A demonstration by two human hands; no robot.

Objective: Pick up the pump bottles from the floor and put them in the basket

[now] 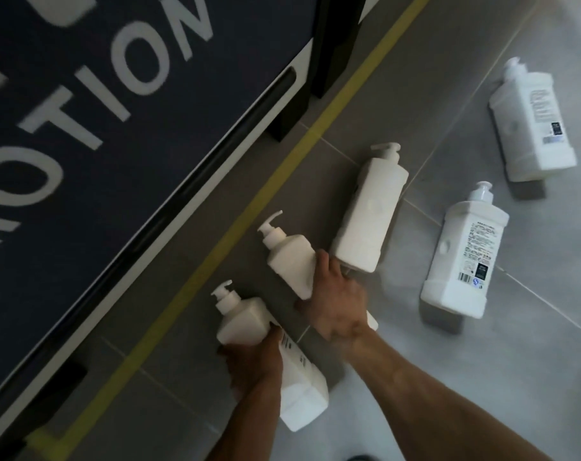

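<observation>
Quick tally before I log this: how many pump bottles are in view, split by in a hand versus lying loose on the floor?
Pump bottles in a hand: 2, one in the left hand, one under the right hand.
Pump bottles loose on the floor: 3.
Total: 5

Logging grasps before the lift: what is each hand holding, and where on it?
Each holds a pump bottle by its body: left hand on the nearest bottle, right hand on the next bottle.
</observation>
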